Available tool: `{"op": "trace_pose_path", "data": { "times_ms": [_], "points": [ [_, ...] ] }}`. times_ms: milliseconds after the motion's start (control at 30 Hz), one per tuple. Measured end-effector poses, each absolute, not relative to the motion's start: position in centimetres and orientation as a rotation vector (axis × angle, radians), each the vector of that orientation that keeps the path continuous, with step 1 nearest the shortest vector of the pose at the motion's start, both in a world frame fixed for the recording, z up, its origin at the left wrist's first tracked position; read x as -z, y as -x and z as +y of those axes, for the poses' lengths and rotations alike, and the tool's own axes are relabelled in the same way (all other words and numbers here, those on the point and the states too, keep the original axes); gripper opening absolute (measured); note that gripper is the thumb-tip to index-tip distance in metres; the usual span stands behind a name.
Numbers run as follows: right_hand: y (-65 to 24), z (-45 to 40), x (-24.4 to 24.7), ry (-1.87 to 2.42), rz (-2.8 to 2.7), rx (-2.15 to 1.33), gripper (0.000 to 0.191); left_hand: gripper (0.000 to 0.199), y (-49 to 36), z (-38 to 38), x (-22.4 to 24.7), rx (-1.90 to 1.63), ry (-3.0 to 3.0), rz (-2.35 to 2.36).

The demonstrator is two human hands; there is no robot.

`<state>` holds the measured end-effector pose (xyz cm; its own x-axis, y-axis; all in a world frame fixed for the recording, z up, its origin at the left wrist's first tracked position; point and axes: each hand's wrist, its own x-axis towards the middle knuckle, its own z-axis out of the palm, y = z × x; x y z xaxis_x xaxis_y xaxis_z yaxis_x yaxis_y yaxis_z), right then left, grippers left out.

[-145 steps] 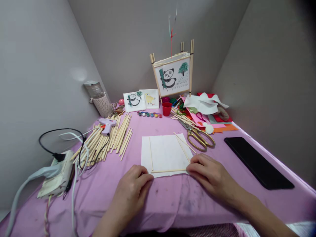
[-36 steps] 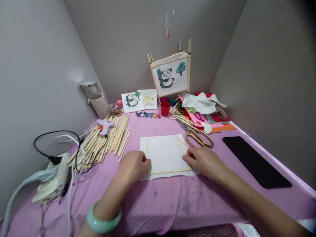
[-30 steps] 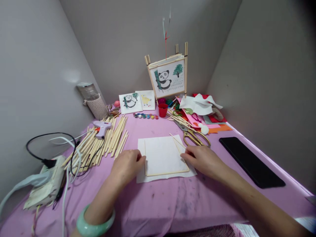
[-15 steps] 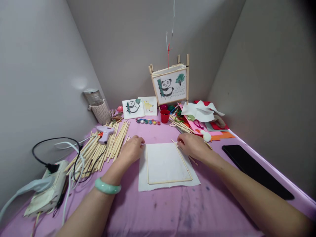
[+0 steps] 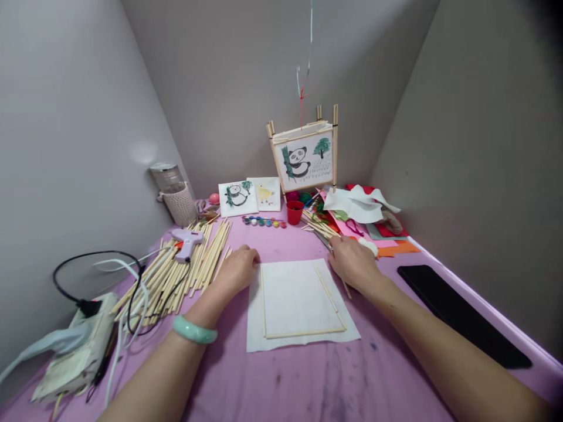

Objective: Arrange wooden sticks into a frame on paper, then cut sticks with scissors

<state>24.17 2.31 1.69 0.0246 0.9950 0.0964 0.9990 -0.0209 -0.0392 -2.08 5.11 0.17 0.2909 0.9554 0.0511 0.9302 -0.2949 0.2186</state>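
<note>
A white sheet (image 5: 294, 302) lies flat on the pink cloth, with thin wooden sticks along its left, bottom and right sides. The right side shows a longer stick (image 5: 325, 288) and a short piece below it, slightly apart. My left hand (image 5: 240, 266) rests at the sheet's top left corner, fingers curled together; what they pinch is hidden. Just beyond the top right corner, my right hand (image 5: 352, 262) has its fingers bent down beside a loose stick (image 5: 347, 289); whether it grips anything is unclear.
Left are a stick pile (image 5: 204, 258), a glue gun (image 5: 188, 241), a power strip (image 5: 77, 346) and cords. Behind stand a red cup (image 5: 294, 213), paints (image 5: 264, 222) and a hanging panda lantern (image 5: 305, 159). Right are coloured sheets (image 5: 393, 248) and a black phone-like slab (image 5: 457, 310).
My right hand has moved right, off the sheet's top right corner. The right-side stick now lies apart from the short piece below it. The view has tilted slightly up.
</note>
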Motion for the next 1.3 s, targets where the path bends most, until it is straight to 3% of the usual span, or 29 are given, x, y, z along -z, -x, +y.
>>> {"op": "trace_pose_path", "data": {
  "times_ms": [233,900,1100,1300],
  "points": [
    [-23.6,2.9,-0.9,1.776,-2.469,-0.002,0.023,0.022,1.8,5.4,0.0,-0.239,-2.395,1.779],
    [-23.7,3.2,0.5,1.722,-2.451,0.023,0.019,0.025,1.3,4.2,-0.1,-0.306,-2.437,1.744],
    [-25.2,2.9,-0.5,1.854,-2.249,0.073,0.020,0.030,1.9,3.6,-0.4,-0.350,-2.398,1.781],
    [-27.7,1.8,-2.3,2.123,-2.036,0.020,0.025,0.023,1.6,1.7,-1.8,-0.344,-2.321,1.883]
  ]
}}
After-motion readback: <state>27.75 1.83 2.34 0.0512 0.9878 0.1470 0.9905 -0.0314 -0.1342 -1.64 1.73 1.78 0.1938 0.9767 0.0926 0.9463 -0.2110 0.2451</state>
